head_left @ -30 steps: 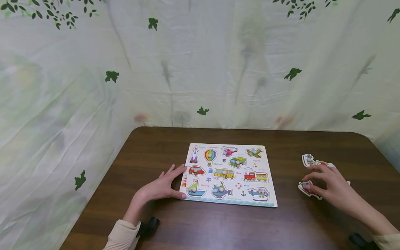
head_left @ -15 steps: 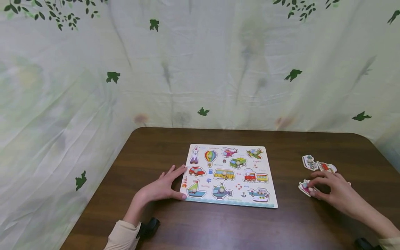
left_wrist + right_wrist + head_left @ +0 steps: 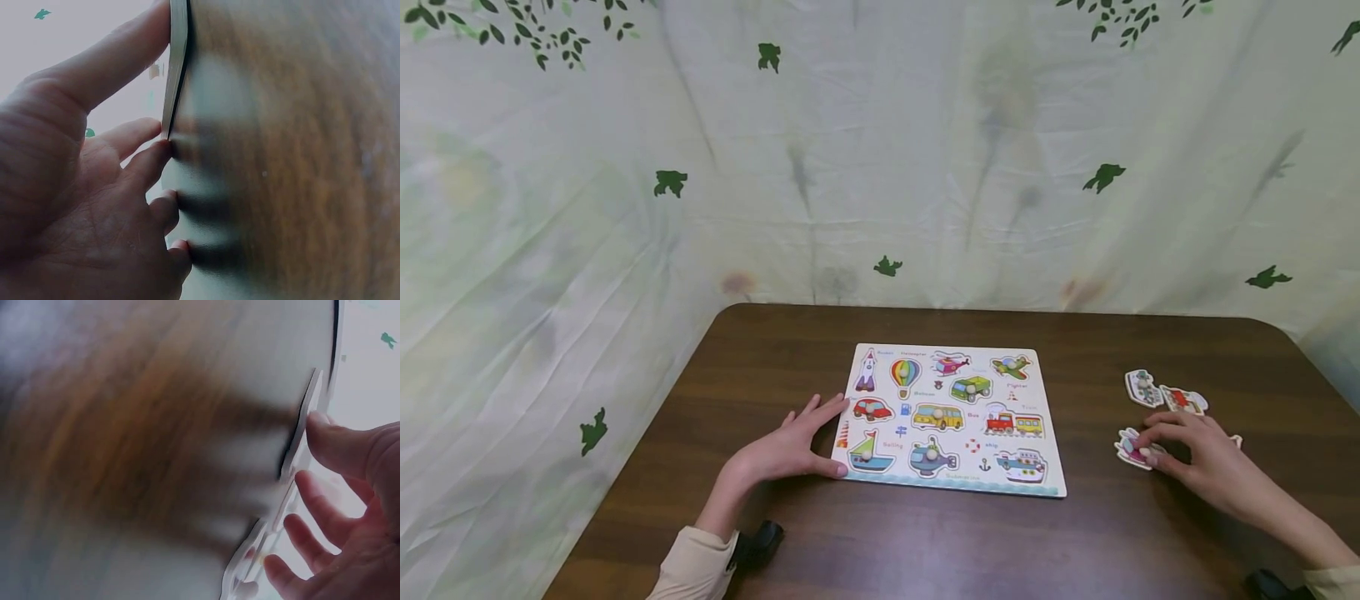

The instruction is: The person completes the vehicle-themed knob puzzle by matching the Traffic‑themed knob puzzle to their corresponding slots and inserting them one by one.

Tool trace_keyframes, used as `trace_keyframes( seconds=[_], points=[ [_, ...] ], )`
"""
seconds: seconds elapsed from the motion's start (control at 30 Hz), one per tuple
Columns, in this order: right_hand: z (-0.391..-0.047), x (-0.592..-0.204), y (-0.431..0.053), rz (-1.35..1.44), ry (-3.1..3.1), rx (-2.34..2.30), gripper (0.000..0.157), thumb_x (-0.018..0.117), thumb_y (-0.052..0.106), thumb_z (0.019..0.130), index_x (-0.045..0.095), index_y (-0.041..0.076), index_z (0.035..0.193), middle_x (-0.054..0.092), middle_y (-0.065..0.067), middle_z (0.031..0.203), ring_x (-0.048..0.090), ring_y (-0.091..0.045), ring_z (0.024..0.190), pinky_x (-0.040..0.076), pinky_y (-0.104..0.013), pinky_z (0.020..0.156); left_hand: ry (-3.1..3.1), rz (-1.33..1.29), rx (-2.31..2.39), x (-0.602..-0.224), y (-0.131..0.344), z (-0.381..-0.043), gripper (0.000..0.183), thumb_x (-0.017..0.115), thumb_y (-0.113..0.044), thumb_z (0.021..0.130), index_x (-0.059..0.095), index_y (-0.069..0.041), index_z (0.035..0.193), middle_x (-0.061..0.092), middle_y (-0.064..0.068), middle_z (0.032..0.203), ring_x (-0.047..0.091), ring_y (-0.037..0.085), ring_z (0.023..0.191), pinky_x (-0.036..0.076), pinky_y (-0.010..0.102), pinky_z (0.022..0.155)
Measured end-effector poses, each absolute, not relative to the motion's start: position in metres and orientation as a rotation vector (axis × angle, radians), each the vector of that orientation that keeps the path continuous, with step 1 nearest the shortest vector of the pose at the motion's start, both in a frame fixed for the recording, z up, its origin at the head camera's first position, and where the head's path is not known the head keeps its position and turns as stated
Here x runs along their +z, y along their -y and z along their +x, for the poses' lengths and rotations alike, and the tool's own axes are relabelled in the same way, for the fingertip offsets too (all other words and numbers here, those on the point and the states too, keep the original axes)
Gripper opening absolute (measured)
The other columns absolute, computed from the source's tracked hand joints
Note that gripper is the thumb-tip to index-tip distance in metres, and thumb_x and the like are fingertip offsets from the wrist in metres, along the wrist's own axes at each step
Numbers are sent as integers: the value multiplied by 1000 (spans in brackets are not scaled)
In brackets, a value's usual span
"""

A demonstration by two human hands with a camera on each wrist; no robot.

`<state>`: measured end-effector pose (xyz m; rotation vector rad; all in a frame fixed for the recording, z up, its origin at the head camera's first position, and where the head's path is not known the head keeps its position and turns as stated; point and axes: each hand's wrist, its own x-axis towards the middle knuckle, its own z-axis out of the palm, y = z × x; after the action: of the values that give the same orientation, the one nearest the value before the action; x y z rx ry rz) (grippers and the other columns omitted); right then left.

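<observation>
A: What is the nearest to us?
B: A pale sleeve [image 3: 696, 565] and a black wrist device [image 3: 758, 546]; behind them are the hands, well apart from each other. The left hand [image 3: 782, 454] has its fingers spread, with the thumb and fingertips touching the left edge of the puzzle board [image 3: 981, 488].
A: And the right hand [image 3: 1206, 458]?
B: It pinches the pink piece [image 3: 1126, 451] between thumb and forefinger, on the table [image 3: 925, 550], to the right of the board. The hand covers a part of this piece, so I cannot tell which way it points. Another piece [image 3: 1237, 441] shows only its edge beside the hand.
A: How does the board lie, and what does it hold?
B: Flat, with the long axis from left to right. In the near row are a sailing boat [image 3: 869, 458], a submarine [image 3: 931, 458] and a ship [image 3: 1022, 468]; then a car, a bus [image 3: 937, 417] and a train. Farther are a green truck, a balloon, a rocket [image 3: 866, 372] with its nose pointing away from the person, a helicopter and a plane. Knobs show on the bus and the submarine; for some others I cannot tell whether they are loose pieces.
A: And farther?
B: Beyond the right hand, a grey piece [image 3: 1143, 388] and a red piece [image 3: 1183, 400] lie side by side. Behind the table hangs a pale cloth [image 3: 925, 150] with green leaves.
</observation>
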<state>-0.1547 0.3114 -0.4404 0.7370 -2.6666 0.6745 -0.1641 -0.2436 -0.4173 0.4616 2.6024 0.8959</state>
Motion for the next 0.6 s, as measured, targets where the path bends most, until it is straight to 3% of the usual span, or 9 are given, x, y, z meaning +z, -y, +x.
trace_keyframes(
  seconds=[0.17, 0.43, 0.6],
  points=[
    [-155, -437, -307, 748, 2652, 652, 35, 84, -4, 67, 70, 21, 88, 63, -10, 104, 50, -36, 98, 32, -45, 81, -2596, 462, 893, -417, 243, -164, 98, 82, -40, 77, 31, -14, 155, 24, 8, 161, 2, 36, 149, 0, 64, 113],
    [-160, -436, -292, 798, 2544, 666, 39, 82, -7, 66, 69, 22, 89, 64, -6, 101, 51, -22, 102, 29, -33, 87, -2600, 466, 890, -417, 244, -164, 97, 82, -40, 77, 31, -13, 155, 23, 8, 161, 2, 36, 149, 0, 64, 113],
    [-162, -431, -281, 803, 2517, 676, 39, 82, -9, 67, 68, 20, 89, 65, -7, 100, 53, -24, 97, 33, -40, 82, -2604, 467, 887, -417, 244, -164, 98, 82, -41, 77, 31, -13, 155, 23, 7, 161, 2, 36, 149, 0, 64, 113]
  ],
)
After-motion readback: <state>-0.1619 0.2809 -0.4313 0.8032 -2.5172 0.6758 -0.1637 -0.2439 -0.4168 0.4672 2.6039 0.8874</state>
